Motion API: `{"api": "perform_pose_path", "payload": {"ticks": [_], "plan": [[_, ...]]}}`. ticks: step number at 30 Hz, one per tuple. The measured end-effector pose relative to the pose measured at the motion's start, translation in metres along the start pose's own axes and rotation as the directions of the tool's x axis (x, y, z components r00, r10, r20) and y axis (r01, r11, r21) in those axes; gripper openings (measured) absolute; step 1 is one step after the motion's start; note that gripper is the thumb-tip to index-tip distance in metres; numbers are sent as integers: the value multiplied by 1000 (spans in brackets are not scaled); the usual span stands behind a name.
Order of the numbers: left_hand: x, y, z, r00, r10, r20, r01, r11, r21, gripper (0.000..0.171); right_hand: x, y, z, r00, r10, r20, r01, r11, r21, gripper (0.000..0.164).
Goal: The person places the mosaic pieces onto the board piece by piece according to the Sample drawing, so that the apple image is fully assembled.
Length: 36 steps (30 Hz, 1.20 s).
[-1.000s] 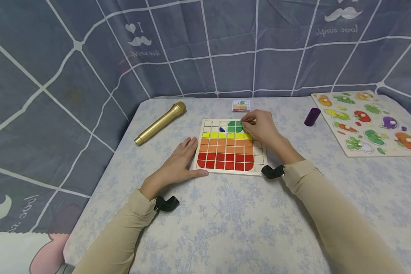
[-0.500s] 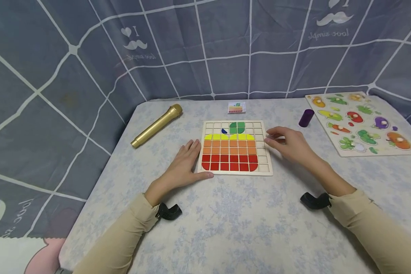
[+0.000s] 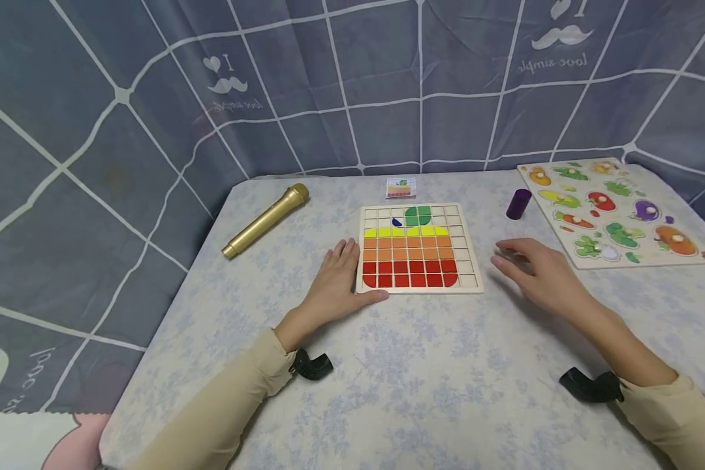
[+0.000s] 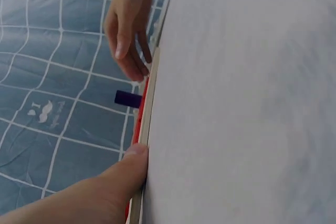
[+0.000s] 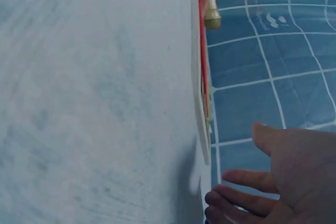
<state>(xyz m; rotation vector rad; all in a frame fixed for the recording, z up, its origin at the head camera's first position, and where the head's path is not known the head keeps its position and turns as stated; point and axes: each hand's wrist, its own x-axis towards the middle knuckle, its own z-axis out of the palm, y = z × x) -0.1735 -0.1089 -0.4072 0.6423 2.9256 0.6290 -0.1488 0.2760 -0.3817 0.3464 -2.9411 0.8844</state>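
Observation:
A square wooden grid board (image 3: 469, 261) lies on the table, filled with rows of red (image 3: 408, 274), orange and yellow pieces. Green pieces (image 3: 418, 215) and a small blue piece (image 3: 396, 222) sit near its top. My left hand (image 3: 335, 284) rests along the board's left edge with straight fingers, its thumb (image 4: 135, 153) touching the lower-left edge. To the right of the board, apart from it, is my right hand (image 3: 540, 277). Its fingers are loosely bent with nothing between them, as the right wrist view also shows.
Behind the board lies a small picture card (image 3: 401, 188). A gold microphone (image 3: 266, 220) is at the left. A dark purple cylinder (image 3: 518, 203) stands at the right, beside a vegetable puzzle board (image 3: 664, 260). A grey-blue grid-patterned curtain (image 3: 382, 130) hangs behind the table.
My right hand has left the board's upper right and moved right, toward me. The grid board has shifted slightly right relative to the card, with my left hand staying at its edge.

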Motion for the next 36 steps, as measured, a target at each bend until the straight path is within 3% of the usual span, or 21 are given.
{"api": "perform_pose_path", "payload": {"ticks": [9,19,25,32,36], "plan": [[-7,-7,-1,1000,13,-17,-13,1000,21,117,-12,3,-2,997,-41,-60,40,999,-24,54],[-17,-11,-4,999,23,-34,-21,998,52,115,-16,3,-7,996,-41,-80,36,998,-59,53],[-20,-12,-5,999,37,-31,-35,999,37,111,-20,6,-11,990,-49,-136,35,994,-106,55],[-29,-21,-12,999,28,-15,-27,996,90,108,-20,6,-13,998,-25,-66,16,991,-130,65],[-32,-27,-20,998,32,-45,-25,988,155,110,-18,5,-13,999,-25,-20,22,989,-147,73]]}}
